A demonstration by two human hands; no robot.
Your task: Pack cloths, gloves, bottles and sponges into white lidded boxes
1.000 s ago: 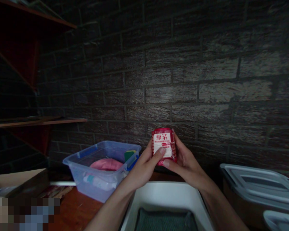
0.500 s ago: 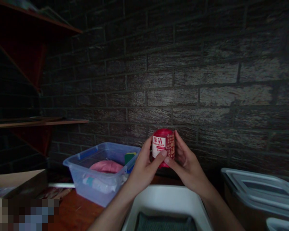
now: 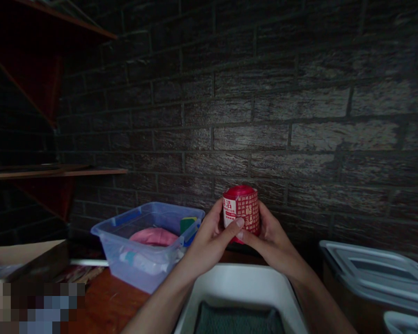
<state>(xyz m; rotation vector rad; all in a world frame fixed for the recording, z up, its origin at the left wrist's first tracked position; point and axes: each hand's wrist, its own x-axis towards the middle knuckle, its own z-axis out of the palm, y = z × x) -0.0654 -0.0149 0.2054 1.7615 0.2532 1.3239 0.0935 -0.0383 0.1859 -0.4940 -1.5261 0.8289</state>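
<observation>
Between my two hands, upright above the far end of a white bin, is a roll of red garbage bags (image 3: 248,208) with a printed red-and-white paper label. My left hand (image 3: 214,232) grips its left side, thumb pressed on the front of the label. From the right, my right hand (image 3: 270,234) closes around it, with its thumb meeting the left one low on the front. The fingers behind the roll are partly hidden. Below my wrists, the white bin (image 3: 242,278) holds a dark green folded cloth (image 3: 238,320).
A clear bluish plastic box (image 3: 132,264) at the left holds a pink item (image 3: 155,236), a sponge (image 3: 188,224) and a white packet. A grey-lidded container (image 3: 383,269) stands right. An open cardboard box (image 3: 24,257) is far left, beneath wall shelves (image 3: 90,172). A dark brick wall rises behind.
The roll has turned in my hands, so the white part of its label has shifted left and more of the red patterned part shows. Both hands still hold it.
</observation>
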